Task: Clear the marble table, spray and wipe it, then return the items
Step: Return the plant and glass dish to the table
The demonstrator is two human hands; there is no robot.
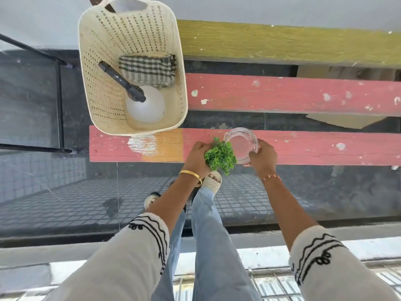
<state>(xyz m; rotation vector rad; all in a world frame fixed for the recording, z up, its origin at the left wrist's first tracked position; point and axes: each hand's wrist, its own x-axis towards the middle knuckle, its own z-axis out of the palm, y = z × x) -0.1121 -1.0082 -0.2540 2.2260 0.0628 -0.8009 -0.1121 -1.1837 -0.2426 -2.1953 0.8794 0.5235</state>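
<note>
My left hand (196, 158) grips a small green artificial plant (221, 157) over the near red plank (303, 147). My right hand (263, 158) holds a clear glass ashtray (241, 143) by its near rim, right beside the plant. A cream plastic basket (102, 61) stands on the plank's left end. Inside it lie a white spray bottle (145, 104) with a dark nozzle and a folded checked cloth (148, 70). The marble table is not in this view.
A second red plank (293, 93) and a yellow-green plank (282, 43) run behind the near one. A black metal frame (59, 105) stands at the left. Dark glossy floor lies below, with my feet and jeans (208, 213) under my arms.
</note>
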